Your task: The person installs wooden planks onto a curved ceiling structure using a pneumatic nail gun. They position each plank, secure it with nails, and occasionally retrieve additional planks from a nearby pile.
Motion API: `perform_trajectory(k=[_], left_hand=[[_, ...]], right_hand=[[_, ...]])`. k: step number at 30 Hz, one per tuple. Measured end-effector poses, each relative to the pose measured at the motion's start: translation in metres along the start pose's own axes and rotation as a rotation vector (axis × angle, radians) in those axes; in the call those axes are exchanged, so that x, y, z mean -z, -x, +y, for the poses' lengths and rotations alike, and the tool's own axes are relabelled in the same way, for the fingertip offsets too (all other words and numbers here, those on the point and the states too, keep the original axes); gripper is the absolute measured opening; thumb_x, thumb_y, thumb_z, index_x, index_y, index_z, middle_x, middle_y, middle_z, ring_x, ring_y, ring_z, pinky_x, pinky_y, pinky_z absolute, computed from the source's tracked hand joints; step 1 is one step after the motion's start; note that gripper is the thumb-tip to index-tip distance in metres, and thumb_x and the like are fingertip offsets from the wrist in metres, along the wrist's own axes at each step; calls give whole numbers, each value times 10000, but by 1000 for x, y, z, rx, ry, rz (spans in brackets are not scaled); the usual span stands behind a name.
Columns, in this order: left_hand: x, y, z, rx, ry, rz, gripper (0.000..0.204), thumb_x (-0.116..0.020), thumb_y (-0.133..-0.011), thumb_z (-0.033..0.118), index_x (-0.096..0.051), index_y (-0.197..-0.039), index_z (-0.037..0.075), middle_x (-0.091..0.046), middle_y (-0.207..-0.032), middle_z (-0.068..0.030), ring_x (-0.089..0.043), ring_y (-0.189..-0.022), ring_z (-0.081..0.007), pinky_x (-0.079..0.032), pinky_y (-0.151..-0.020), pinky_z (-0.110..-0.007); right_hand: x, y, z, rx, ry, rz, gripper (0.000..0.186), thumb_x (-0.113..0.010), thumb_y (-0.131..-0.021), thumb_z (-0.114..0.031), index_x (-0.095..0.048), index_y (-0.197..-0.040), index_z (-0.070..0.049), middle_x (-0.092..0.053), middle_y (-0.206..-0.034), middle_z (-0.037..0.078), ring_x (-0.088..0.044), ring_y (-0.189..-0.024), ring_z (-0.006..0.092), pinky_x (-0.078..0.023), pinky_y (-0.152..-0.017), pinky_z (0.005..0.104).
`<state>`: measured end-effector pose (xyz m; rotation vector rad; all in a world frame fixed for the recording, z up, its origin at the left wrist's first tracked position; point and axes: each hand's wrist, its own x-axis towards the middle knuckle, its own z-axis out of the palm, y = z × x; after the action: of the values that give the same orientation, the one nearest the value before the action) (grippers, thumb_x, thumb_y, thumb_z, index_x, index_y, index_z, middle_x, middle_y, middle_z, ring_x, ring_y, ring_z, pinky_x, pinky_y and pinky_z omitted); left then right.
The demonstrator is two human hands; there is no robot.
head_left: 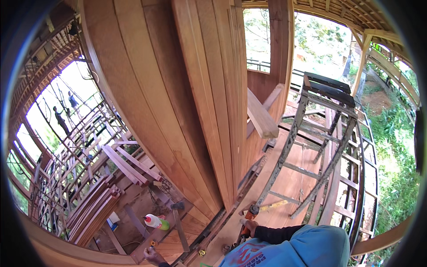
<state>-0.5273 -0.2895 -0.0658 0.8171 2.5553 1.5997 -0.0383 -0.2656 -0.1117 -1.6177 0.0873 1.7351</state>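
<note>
At the bottom, my right hand (252,227) is wrapped round an orange-and-black power tool (250,216), its dark round end pointing away from me. The exact kind of tool is unclear. My left hand (154,256) is lower left, fingers pinched together; whatever is in them is too small to make out. Just beyond those fingers lies a small orange-yellow object (153,243). A hammer (180,229) rests on the boards to its right, head away from me. A white and green bottle (157,222) with a red cap lies nearby. Between my hands sits a small yellow object (202,252).
A tall wooden plank wall (147,89) rises in front of me. A wooden stepladder (307,142) stands at right, with a yellow strip (273,205) near its foot. A beam (262,118) juts out beside the wall. Stacked timber (91,213) lies lower left, before scaffolding with distant people.
</note>
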Motion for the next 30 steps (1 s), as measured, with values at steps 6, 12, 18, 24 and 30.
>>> perform_trajectory(k=[6,12,18,24,30], left_hand=[[-15,58,85,-89,206,12,227,-608,-855,116,-620,-991,-65,-646,-908,-158,-618,-798,-248,-498,-752,-352],[-49,163,254,-591,213,-474,173,-628,-828,100,-648,-957,-14,-650,-886,-131,-627,-826,-228,-489,-746,-334],[-137,246,463,-1429,69,-881,175,-658,-794,200,-630,-880,50,-611,-774,-109,-580,-749,-304,-438,-708,-444],[-237,243,572,-1919,-384,-863,182,-647,-782,204,-637,-896,62,-639,-889,-135,-571,-942,-310,-411,-859,-444],[-319,261,593,-2023,-960,-671,204,-608,-784,242,-656,-924,101,-655,-959,-118,-579,-1000,-268,-369,-908,-430]], right_hand=[[19,0,-47,24,35,-13,321,-754,-759,-238,-562,-947,-61,-553,-780,70,-579,-605,233,-532,-562,408],[59,-20,-77,73,76,-136,401,-773,-729,-264,-555,-1010,-80,-558,-858,72,-604,-741,251,-523,-623,441],[111,-36,-87,88,30,74,245,-728,-769,-201,-608,-892,-26,-584,-706,84,-593,-585,225,-509,-516,384],[126,2,-107,3,-67,55,247,-717,-778,-168,-590,-898,7,-559,-691,90,-567,-565,227,-489,-513,377],[152,-45,-77,3,-271,-52,223,-715,-782,-175,-589,-848,-3,-545,-679,83,-552,-556,218,-468,-516,365]])
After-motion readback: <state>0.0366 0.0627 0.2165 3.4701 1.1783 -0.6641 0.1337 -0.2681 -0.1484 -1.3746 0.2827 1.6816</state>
